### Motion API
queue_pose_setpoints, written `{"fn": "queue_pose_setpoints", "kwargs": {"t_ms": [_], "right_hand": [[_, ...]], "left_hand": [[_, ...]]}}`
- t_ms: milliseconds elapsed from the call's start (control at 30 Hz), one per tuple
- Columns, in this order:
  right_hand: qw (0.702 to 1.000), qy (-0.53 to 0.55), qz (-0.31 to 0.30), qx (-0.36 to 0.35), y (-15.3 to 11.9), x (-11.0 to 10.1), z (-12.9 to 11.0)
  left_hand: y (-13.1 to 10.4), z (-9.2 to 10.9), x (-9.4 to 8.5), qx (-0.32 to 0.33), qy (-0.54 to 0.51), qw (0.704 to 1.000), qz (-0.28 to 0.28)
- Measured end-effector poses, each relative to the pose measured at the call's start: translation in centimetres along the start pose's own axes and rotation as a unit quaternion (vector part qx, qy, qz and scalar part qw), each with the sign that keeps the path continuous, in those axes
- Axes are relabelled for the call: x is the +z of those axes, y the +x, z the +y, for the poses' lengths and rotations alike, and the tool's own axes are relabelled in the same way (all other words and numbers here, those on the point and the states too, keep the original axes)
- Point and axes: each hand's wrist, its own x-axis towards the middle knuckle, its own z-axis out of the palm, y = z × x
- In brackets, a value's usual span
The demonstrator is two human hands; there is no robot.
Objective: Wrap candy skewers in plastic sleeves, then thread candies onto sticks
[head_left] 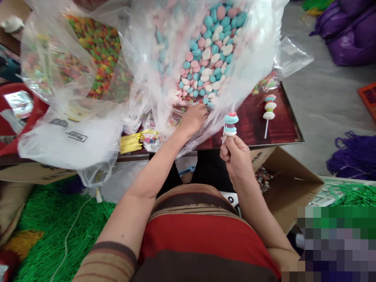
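Candy skewer (231, 124) stands upright in our right hand (236, 154) at the near edge of the dark red table (284, 131), just beyond our striped shirt (205, 239). Thumb and fingertips are closed in a pinch directly beneath its lowest white piece; above that we count blue, a darker ring, blue again and a small reddish piece at the top. Below the table, green strands (64, 219) cover the floor to our left, and an open cardboard box (293, 188) sits to our right. Along the table's near edge, left of our left hand (194, 119), lies a bundle of yellow strips (131, 143), beside a white printed bag (70, 133). Our left hand reaches farther in, to the mouth of a big clear bag (261, 47), its fingers half bent at the near end of the pink, blue and white candies (205, 66); we cannot tell whether they have hold of one. A second skewer (270, 107) lies on the table to the right, apart from our hands. Behind the printed bag we see small multicoloured candies (102, 55) in clear plastic, and farthest off, on the grey floor at the upper right, purple bags (352, 43).
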Motion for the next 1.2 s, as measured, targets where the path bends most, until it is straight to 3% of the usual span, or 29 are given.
{"fn": "queue_pose_setpoints", "kwargs": {"t_ms": [100, 200, 267, 333, 400, 467, 600, 800, 867, 967, 1100, 1200], "right_hand": [[1.000, -0.008, 0.006, -0.006, 0.0, 0.0, 0.1], [0.999, -0.032, 0.003, -0.013, -0.2, 0.0, 0.3], [0.998, -0.059, -0.013, -0.009, -0.3, 0.2, 0.4], [0.995, -0.092, -0.030, -0.003, -0.6, 0.5, 0.5], [0.991, -0.131, -0.041, -0.006, -0.8, 0.8, 0.5], [0.984, -0.169, -0.045, -0.014, -1.0, 1.2, 0.4], [0.975, -0.217, -0.043, -0.027, -1.2, 1.3, 0.3], [0.971, -0.233, -0.043, -0.018, -1.5, 1.3, 0.1], [0.972, -0.228, -0.051, -0.009, -1.6, 1.4, 0.0], [0.973, -0.220, -0.062, -0.009, -1.5, 1.5, 0.0], [0.981, -0.187, -0.055, -0.018, -1.0, 1.9, 0.9], [0.991, -0.123, -0.054, 0.021, -0.6, 2.2, 1.5]], "left_hand": [[-0.6, 0.3, -0.6, -0.007, 0.000, 1.000, -0.014], [-1.7, 0.6, -1.5, -0.089, -0.131, 0.986, 0.048], [-2.6, 1.0, -1.9, -0.143, -0.292, 0.942, 0.084], [-3.5, 1.6, -2.4, -0.160, -0.439, 0.879, 0.097], [-4.2, 2.4, -2.7, -0.153, -0.525, 0.832, 0.098], [-4.6, 3.2, -3.0, -0.140, -0.557, 0.812, 0.103], [-5.0, 3.9, -3.0, -0.120, -0.546, 0.821, 0.114], [-5.8, 3.5, -3.1, -0.044, -0.362, 0.919, 0.150], [-6.2, 3.4, -3.2, -0.011, -0.314, 0.938, 0.144], [-6.6, 3.7, -3.2, -0.014, -0.342, 0.931, 0.125], [-6.9, 4.7, -2.6, -0.082, -0.428, 0.894, 0.107], [-7.1, 5.5, -2.4, -0.091, -0.433, 0.894, 0.074]]}}
